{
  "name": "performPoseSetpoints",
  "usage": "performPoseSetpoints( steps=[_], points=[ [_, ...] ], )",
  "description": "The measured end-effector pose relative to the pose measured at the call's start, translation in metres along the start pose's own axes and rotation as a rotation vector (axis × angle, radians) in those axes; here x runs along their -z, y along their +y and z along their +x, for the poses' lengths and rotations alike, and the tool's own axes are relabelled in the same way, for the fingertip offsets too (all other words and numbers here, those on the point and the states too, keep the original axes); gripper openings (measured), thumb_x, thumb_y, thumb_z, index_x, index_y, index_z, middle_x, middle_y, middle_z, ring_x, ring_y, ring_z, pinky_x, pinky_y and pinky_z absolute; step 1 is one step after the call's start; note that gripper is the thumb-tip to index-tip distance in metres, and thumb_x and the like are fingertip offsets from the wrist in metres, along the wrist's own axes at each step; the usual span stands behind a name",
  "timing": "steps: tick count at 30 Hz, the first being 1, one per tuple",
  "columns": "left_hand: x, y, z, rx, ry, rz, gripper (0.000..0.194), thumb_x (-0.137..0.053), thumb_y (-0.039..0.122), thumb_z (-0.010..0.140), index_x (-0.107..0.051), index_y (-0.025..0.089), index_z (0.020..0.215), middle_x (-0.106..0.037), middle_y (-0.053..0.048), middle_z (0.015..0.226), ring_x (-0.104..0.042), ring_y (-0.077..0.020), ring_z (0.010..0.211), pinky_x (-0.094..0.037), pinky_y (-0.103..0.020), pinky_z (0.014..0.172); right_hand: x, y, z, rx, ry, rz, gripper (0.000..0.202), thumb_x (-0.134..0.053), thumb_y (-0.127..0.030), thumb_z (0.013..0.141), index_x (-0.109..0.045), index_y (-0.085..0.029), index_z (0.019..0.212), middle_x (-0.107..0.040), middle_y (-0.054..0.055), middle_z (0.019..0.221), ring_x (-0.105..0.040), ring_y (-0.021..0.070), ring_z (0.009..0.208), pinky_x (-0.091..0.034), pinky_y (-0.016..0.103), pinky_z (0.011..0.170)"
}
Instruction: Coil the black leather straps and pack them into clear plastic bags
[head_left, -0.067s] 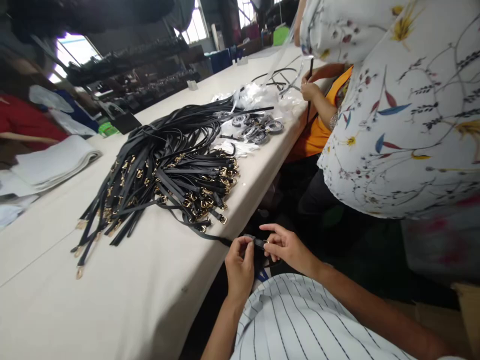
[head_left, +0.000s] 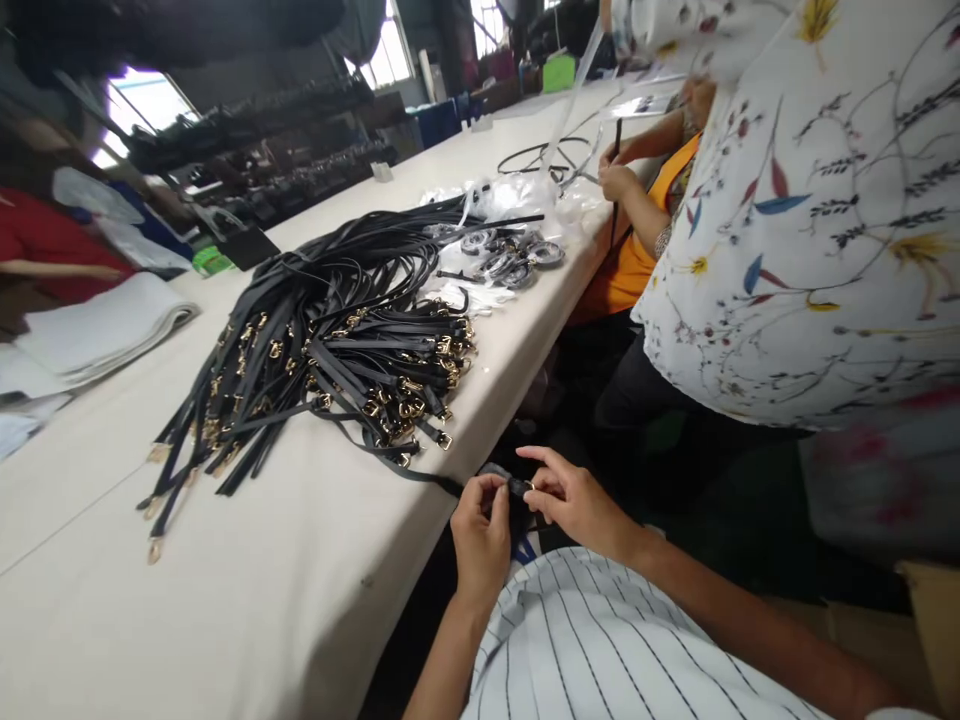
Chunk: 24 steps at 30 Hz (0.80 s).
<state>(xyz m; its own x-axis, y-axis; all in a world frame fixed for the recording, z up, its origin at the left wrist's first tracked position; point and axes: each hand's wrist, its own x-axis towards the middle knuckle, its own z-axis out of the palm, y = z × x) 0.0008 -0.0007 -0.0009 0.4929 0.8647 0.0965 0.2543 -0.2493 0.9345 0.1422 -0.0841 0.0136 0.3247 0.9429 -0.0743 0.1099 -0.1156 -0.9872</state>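
Note:
A black strap [head_left: 421, 473] runs from the table's edge down to my hands. My left hand [head_left: 482, 535] pinches it between thumb and fingers. At its end, a gold-coloured metal fitting partly shows by the fingertips of my right hand [head_left: 581, 505]. That hand grips the end with thumb and bent fingers, while its index finger sticks out. My fingers cover much of the strap's end. On the table [head_left: 247, 600], to the left of my hands, lies a large pile of black straps [head_left: 330, 290] with gold-coloured buckles and clasps.
Beyond the pile lie clear plastic bags [head_left: 517, 200] and several coiled straps [head_left: 517, 258]. A person in a flowered shirt [head_left: 795, 230] stands close on my right. Behind, another person's hands [head_left: 619, 175] hold a black strap. Folded white material [head_left: 105, 325] lies at the left.
The view has shifted slightly. The flowered-shirt person's arm has moved, and a long clear strip near it hangs differently. My hands keep their hold on the strap, almost unmoved.

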Motion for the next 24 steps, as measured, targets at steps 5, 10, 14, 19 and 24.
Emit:
performPoseSetpoints(
  steps=[5,10,14,19,24],
  points=[
    [0.000,-0.002,-0.002,-0.169,-0.018,0.106,0.010,-0.051,0.025,0.094,-0.059,0.019,0.093,-0.063,-0.003,0.088,-0.061,-0.0163,0.082,-0.047,-0.028,0.077,-0.006,0.006,-0.008,0.342,0.023,-0.469,0.062,-0.049,-0.012,0.092,-0.032,-0.031,0.149,-0.067,0.005,0.101,-0.065,0.0189,0.091,-0.052,0.033,0.086],
    [-0.001,-0.003,-0.004,-0.289,0.036,0.196,0.009,-0.050,0.019,0.094,-0.059,0.019,0.094,-0.062,-0.004,0.089,-0.061,-0.0162,0.083,-0.048,-0.027,0.076,-0.015,0.021,-0.002,0.281,0.121,-0.270,0.060,-0.051,-0.013,0.092,-0.036,-0.032,0.147,-0.067,0.003,0.092,-0.064,0.0172,0.082,-0.053,0.034,0.082],
    [-0.003,-0.005,0.000,-0.376,0.067,0.257,0.008,-0.050,0.016,0.093,-0.058,0.018,0.095,-0.061,-0.004,0.088,-0.061,-0.0158,0.081,-0.049,-0.026,0.075,-0.019,0.021,0.008,-0.195,0.041,0.520,0.052,-0.068,-0.028,0.084,-0.052,-0.016,0.132,-0.065,0.001,0.078,-0.060,0.0108,0.063,-0.049,0.022,0.060],
    [0.000,-0.014,-0.003,-0.462,0.032,0.332,0.014,-0.046,0.011,0.094,-0.058,0.019,0.095,-0.061,-0.006,0.090,-0.061,-0.0168,0.085,-0.051,-0.028,0.079,-0.025,0.022,0.004,-0.379,-0.116,0.907,0.033,-0.078,-0.034,0.076,-0.070,-0.007,0.094,-0.064,0.005,0.079,-0.058,0.0065,0.063,-0.046,0.015,0.056],
    [-0.012,-0.043,-0.008,-0.488,0.142,0.381,0.023,-0.041,0.007,0.092,-0.059,0.020,0.092,-0.062,-0.004,0.083,-0.062,-0.0141,0.075,-0.052,-0.023,0.069,-0.041,0.042,-0.001,-0.420,-0.034,1.121,0.021,-0.082,-0.028,0.072,-0.072,-0.012,0.081,-0.064,0.002,0.073,-0.058,0.0051,0.061,-0.047,0.012,0.056]
  ],
)
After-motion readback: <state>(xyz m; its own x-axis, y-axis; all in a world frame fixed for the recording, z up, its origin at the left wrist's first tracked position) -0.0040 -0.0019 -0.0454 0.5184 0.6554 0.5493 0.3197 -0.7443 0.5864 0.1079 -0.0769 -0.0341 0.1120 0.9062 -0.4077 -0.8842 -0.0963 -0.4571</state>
